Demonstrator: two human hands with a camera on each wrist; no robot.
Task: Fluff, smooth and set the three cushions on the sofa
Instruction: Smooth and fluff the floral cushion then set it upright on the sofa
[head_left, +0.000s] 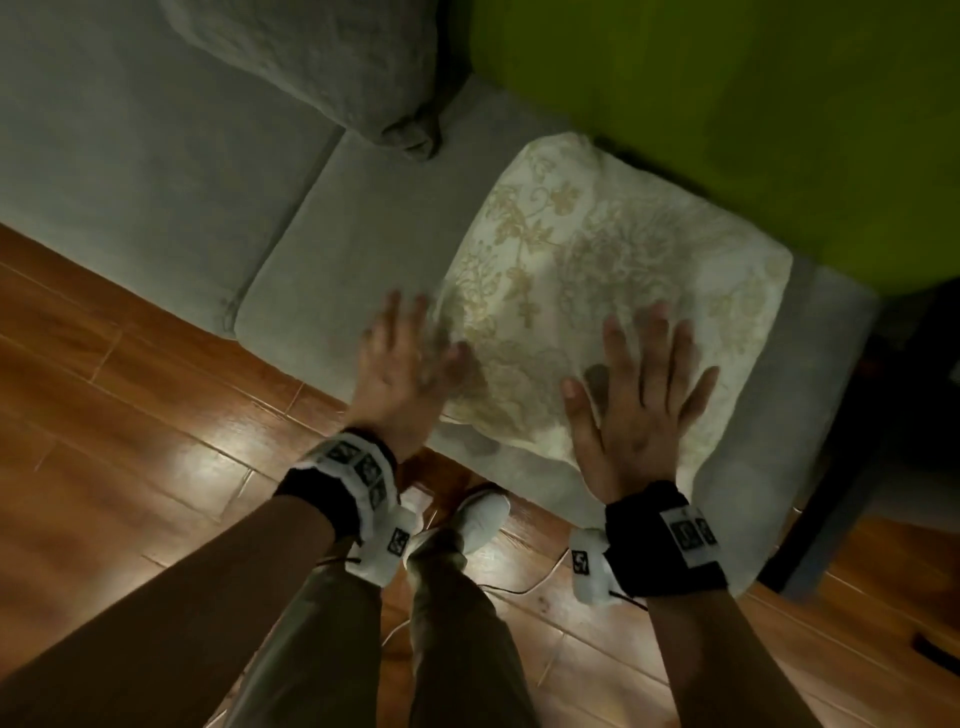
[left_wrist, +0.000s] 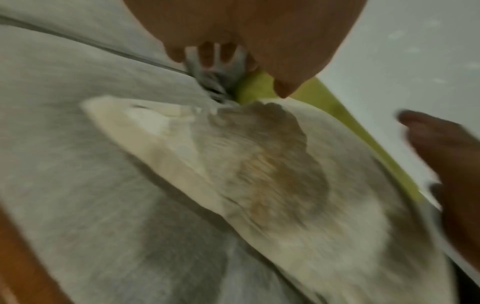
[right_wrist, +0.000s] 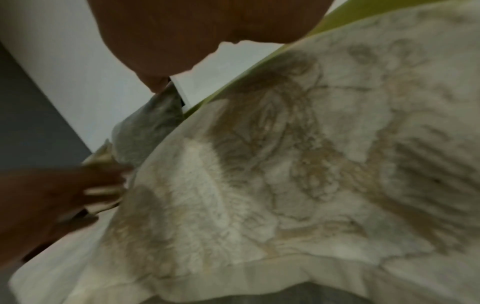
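I find both hands, left hand (head_left: 402, 358) and right hand (head_left: 641, 395), spread flat over the floral cushion (head_left: 597, 280), centre frame. Smoothing in hand. Next, I judge: stand it against the green backrest (head_left: 727, 104).

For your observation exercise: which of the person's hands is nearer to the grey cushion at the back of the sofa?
Left. The left hand lies at the patterned cushion's left edge, below the grey cushion. The right hand is over the patterned cushion's near right part, farther away.
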